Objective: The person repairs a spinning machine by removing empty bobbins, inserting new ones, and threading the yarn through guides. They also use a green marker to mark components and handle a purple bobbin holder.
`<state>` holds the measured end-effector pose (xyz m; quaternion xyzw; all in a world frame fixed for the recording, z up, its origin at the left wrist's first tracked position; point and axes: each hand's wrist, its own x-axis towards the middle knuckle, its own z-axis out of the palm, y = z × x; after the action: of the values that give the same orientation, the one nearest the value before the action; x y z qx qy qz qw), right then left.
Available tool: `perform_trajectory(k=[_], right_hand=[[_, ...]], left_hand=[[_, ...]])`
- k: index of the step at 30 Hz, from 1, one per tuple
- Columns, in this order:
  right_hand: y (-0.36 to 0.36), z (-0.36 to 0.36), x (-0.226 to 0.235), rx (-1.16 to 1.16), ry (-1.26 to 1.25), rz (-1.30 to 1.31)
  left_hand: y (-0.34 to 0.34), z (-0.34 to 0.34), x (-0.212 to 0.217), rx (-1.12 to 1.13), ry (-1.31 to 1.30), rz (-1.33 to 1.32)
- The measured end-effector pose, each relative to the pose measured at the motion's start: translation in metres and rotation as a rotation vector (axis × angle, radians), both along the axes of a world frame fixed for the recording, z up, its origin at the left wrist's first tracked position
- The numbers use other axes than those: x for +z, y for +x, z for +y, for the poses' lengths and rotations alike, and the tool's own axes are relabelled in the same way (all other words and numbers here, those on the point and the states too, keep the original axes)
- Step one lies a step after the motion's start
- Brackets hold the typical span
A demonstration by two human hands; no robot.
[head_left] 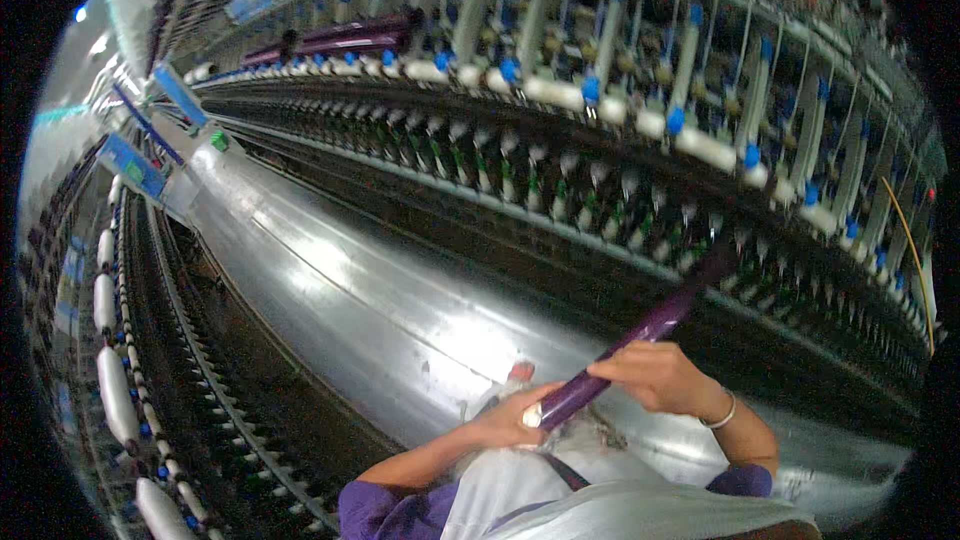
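Note:
A long, glossy dark purple tube (pixel 640 330) slants up and to the right in front of my body, toward the spinning machine. Around its lower end, where a whitish tip (pixel 533 415) shows, my left hand (pixel 505 424) is closed. Higher up the tube, my right hand (pixel 660 377) grips it with bent fingers; a pale bangle is on that wrist. The tube's far end is dark and blurred against the row of bobbins (pixel 560 202), and I cannot tell whether it touches them.
A spinning frame with blue-capped arms (pixel 590 90) and white rollers (pixel 555 92) runs along the right. Similar purple tubes (pixel 360 32) lie on it farther off. Another machine with white rolls (pixel 117 395) lines the left. Between them stretches a shiny metallic floor (pixel 340 260).

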<state>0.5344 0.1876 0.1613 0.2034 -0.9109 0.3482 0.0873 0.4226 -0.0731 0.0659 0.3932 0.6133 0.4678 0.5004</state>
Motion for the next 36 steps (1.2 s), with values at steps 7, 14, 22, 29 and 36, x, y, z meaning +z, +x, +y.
perform_trajectory(k=[7, 14, 22, 29, 36], right_hand=[[-0.049, -0.012, -0.032, -0.419, 0.468, -0.138], [-0.101, -0.023, -0.036, -0.717, 0.42, 0.341], [-0.104, -0.029, -0.042, 0.426, -0.777, -1.178], [-0.123, -0.044, -0.057, 0.023, -0.154, -0.699], [-0.129, 0.055, -0.001, -0.602, 0.564, -0.146]], left_hand=[[-0.112, 0.001, 0.053, 0.646, 0.331, 0.242], [-0.127, 0.048, 0.07, 1.361, 0.876, 0.171], [-0.137, 0.026, 0.128, 1.073, 1.144, 0.246], [-0.145, 0.016, 0.087, 1.289, 1.033, 0.048], [-0.143, -0.018, 0.006, 1.392, 0.604, 0.207]])
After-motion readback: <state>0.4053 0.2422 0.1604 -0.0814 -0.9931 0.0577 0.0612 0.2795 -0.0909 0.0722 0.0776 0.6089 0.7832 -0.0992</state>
